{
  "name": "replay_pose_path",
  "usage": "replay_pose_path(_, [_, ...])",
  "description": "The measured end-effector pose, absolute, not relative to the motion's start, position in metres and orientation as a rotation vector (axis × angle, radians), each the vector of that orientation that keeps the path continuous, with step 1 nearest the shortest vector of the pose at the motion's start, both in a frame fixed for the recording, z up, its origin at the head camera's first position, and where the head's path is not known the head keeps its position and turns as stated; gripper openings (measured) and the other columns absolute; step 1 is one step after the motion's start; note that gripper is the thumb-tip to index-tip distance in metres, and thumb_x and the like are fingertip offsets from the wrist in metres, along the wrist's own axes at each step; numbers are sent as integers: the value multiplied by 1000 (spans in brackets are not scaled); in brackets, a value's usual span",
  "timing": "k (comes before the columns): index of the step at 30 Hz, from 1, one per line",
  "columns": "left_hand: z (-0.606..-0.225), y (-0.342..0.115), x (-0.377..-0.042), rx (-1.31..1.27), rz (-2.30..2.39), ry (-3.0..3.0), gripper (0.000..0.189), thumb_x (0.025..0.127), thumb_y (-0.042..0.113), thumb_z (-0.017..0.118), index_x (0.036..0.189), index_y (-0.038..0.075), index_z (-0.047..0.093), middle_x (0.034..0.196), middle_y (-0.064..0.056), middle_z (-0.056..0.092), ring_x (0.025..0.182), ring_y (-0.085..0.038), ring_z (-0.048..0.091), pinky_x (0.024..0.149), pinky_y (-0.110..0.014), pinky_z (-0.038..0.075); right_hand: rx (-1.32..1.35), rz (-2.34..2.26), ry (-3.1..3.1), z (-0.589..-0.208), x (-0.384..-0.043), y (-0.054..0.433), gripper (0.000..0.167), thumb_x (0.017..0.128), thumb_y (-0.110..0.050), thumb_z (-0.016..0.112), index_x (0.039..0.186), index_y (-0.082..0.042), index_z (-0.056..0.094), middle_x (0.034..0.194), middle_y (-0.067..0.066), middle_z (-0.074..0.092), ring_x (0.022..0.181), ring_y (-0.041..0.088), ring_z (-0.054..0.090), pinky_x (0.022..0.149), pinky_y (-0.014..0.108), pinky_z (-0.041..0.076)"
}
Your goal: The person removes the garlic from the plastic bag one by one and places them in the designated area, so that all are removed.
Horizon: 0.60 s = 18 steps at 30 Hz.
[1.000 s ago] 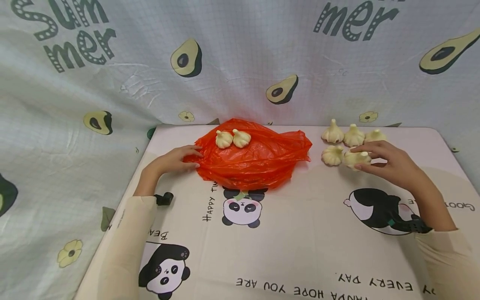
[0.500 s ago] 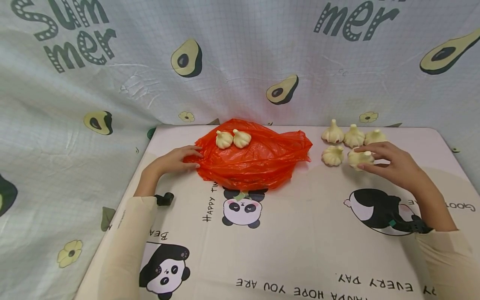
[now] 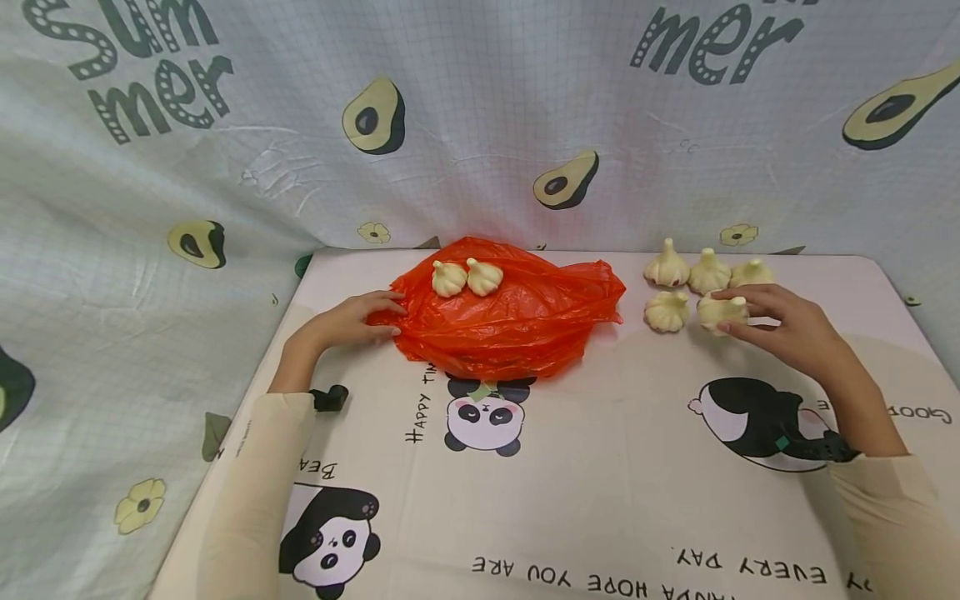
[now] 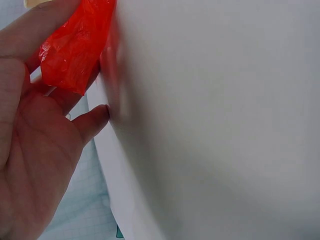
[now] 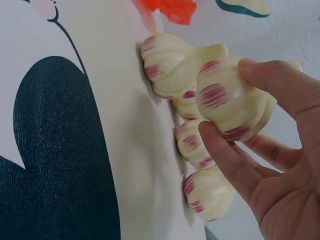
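Note:
My right hand (image 3: 787,327) pinches a garlic bulb (image 5: 232,97) between thumb and fingers. In the right wrist view this bulb, cream with purple streaks, looks raised off the table. To its left in the head view sits another garlic bulb (image 3: 666,312), with a small gap between them. Behind stands a row of three more, among them a garlic bulb (image 3: 667,265). At the left, my left hand (image 3: 348,321) holds the edge of a crumpled red plastic bag (image 3: 510,329), which lies between thumb and fingers in the left wrist view. Two garlic bulbs (image 3: 484,277) rest on the bag.
A pale cloth (image 3: 570,483) with printed pandas and lettering covers the table. A curtain (image 3: 480,108) with printed avocados hangs along the back and left side. The table's back edge runs just behind the bag and the garlic row.
My right hand has drawn the pinched garlic bulb slightly right, opening a gap from the bulb on its left. The left hand and the bag have stayed in place.

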<state>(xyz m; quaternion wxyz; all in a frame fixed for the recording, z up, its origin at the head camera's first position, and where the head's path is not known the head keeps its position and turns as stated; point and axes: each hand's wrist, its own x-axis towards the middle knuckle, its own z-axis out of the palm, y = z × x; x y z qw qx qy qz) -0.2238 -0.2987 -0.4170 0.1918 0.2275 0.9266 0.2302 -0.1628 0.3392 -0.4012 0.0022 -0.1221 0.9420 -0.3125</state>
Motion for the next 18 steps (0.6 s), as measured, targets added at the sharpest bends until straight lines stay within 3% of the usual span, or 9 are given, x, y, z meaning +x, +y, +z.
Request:
replay_pose_path(2, [-417,-299,-224,632,650,2603,44,97,27,69,137,7,63,157,-16,42,148,-39,31,120,-59,26,-376,-979,2956,-401,-164,339,47,92,-27,78,136,-17,65,145,14,52,114,37,60,83,19,46])
replay_pose_path(5, [-418,-299,-224,626,650,2601,44,97,27,69,137,7,63,158,-15,42,148,-39,31,120,-60,26,-375,-977,2966,-402,-164,339,47,92,-28,78,136,-18,65,145,14,53,111,24,61,84,22,48])
replay_pose_path(6, [-418,-299,-224,618,651,2599,45,97,27,69,137,8,63,158,-15,42,148,-38,31,120,-59,26,-369,-973,2973,-402,-164,340,47,92,-29,78,136,-19,66,145,13,54,108,14,60,82,16,46])
replay_pose_path(9, [-418,-300,-224,610,649,2596,45,98,27,69,138,8,62,158,-14,41,149,-38,31,121,-59,26,-378,-990,2981,-404,-166,341,47,91,-28,79,135,-19,66,144,14,55,99,-12,51,81,11,44])
replay_pose_path(12, [-418,-300,-224,614,651,2597,45,98,27,69,138,8,62,158,-15,41,149,-39,30,120,-59,25,-366,-992,2991,-405,-167,342,47,91,-27,79,135,-18,66,142,15,58,94,-26,41,78,7,39])
replay_pose_path(18, [-417,-299,-222,627,677,2591,45,97,27,69,137,7,63,158,-16,41,148,-40,31,120,-60,25,-340,-1016,2985,-406,-168,342,47,91,-26,79,135,-17,66,139,14,61,92,-29,40,76,2,37])
